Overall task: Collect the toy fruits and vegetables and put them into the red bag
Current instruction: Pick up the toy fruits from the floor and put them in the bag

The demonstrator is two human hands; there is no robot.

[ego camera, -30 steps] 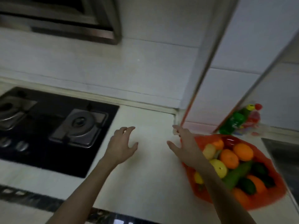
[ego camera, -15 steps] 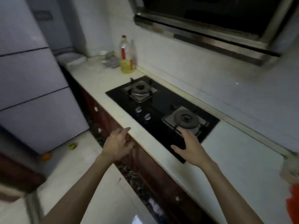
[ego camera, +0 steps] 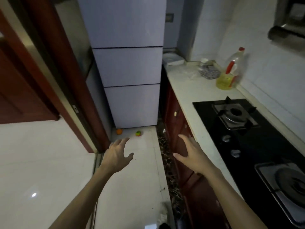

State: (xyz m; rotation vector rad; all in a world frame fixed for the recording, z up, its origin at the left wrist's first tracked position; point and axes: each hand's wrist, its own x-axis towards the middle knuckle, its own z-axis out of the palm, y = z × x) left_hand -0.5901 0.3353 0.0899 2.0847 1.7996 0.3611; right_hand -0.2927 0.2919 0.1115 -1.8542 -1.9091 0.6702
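Seeking strays: left hand [ego camera: 118, 156] and right hand [ego camera: 192, 154] spread, empty; orange toy [ego camera: 119, 131] and green toy [ego camera: 138, 133] beyond my fingertips need collecting.

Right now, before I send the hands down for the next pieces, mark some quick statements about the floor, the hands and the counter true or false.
1. Two small round toy fruits, one orange and one green-and-red, lie on the pale floor at the foot of the tall white fridge. True.
2. The left hand holds a toy. False: its fingers are spread and empty.
3. The right hand is empty. True.
4. The red bag is in view. False: not visible.
5. The clear oil bottle with red cap lies on the floor. False: it stands on the white counter.
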